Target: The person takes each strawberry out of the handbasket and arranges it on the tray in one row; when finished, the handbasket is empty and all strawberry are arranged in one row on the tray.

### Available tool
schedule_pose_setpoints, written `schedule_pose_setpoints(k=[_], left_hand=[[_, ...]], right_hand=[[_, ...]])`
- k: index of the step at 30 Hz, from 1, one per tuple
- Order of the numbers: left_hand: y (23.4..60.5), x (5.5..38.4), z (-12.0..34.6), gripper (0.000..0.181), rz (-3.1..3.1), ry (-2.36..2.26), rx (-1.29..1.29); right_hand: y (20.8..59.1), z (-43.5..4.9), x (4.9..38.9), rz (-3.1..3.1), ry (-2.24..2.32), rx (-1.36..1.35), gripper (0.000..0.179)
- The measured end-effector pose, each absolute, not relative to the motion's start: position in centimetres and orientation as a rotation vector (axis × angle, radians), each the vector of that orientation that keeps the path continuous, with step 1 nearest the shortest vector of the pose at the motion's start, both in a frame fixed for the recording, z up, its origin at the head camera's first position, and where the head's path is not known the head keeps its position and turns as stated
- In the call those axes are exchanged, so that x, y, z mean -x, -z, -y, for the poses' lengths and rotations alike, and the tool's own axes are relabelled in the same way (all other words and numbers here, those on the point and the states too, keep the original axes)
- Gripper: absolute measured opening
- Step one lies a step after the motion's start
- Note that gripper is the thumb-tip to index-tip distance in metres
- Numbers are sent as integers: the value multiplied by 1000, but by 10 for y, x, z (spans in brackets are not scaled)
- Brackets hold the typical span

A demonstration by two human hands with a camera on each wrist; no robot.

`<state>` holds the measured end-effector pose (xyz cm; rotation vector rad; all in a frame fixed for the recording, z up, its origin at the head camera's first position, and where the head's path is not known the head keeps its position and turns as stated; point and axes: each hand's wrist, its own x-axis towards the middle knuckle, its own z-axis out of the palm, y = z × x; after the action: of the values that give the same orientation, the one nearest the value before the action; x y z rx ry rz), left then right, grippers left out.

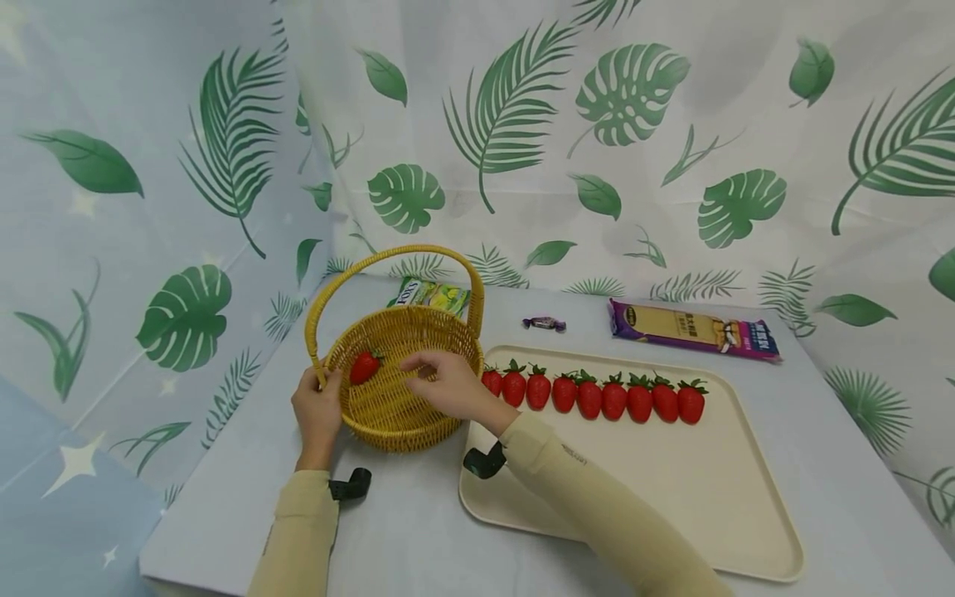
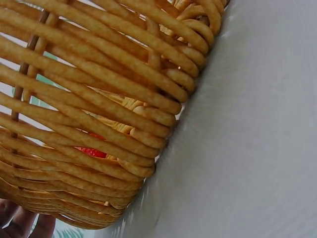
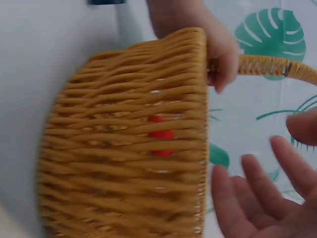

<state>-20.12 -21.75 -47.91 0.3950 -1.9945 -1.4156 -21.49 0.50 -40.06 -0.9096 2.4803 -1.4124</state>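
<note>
My left hand (image 1: 317, 410) grips the rim of a yellow wicker basket (image 1: 403, 419) where its tall handle joins. In the right wrist view those left fingers (image 3: 225, 69) curl over the rim. One strawberry (image 1: 365, 367) lies inside the basket, its red showing through the weave in both wrist views. Over the basket's right part is my right hand (image 1: 451, 385), its fingers loosely bent and holding nothing. On a cream tray (image 1: 686, 481) to the right, several strawberries (image 1: 589, 399) lie in a row, green leaves toward the back; my right forearm crosses the tray's front left.
Behind the basket lies a green and yellow FOX'S packet (image 1: 429, 294), partly hidden by it. A small purple wrapped candy (image 1: 544, 323) lies behind the tray, and a long purple and gold snack packet (image 1: 690, 328) at the back right. Leaf-print cloth walls close off back and left.
</note>
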Motion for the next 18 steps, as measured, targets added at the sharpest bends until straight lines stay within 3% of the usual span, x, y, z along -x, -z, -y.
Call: schedule_pose_setpoints(k=[8,18], left_hand=[[480,202,218,13,1996,1432,-402],[480,201,218,14,2007,1444,-396]], right_hand=[[382,15,225,-2411,1210,987,29],[382,39,252,-2425,1220,890,32]])
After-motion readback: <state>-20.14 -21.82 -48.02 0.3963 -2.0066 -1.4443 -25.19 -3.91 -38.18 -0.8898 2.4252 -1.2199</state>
